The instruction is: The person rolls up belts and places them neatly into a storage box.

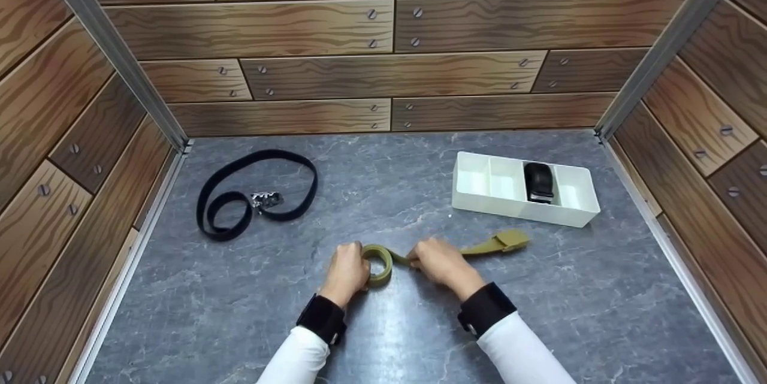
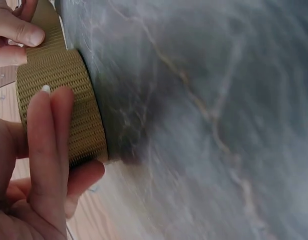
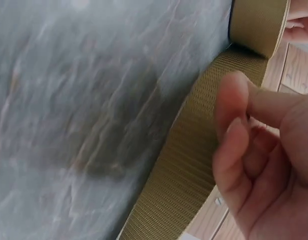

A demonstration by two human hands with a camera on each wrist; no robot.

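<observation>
An olive webbing belt (image 1: pixel 377 281) stands on its edge on the grey tabletop, partly coiled into a round roll with an open centre. My left hand (image 1: pixel 347 270) holds the roll from its left side, fingers around the ribbed outer layer (image 2: pixel 58 107). Just right of the coil, my right hand (image 1: pixel 440 261) pinches the upper edge of the uncoiled strap (image 3: pixel 194 135) between thumb and fingers. Past that hand the strap runs on to the right, ending in a wider olive end piece (image 1: pixel 510 240) lying on the table.
A black belt (image 1: pixel 263 154) with a silver buckle (image 1: pixel 267 199) lies loosely looped at back left. At back right stands a white divided tray (image 1: pixel 521 210) with a rolled black belt (image 1: pixel 539 180) in one compartment. Wood-patterned walls (image 1: pixel 389 72) enclose the back and sides.
</observation>
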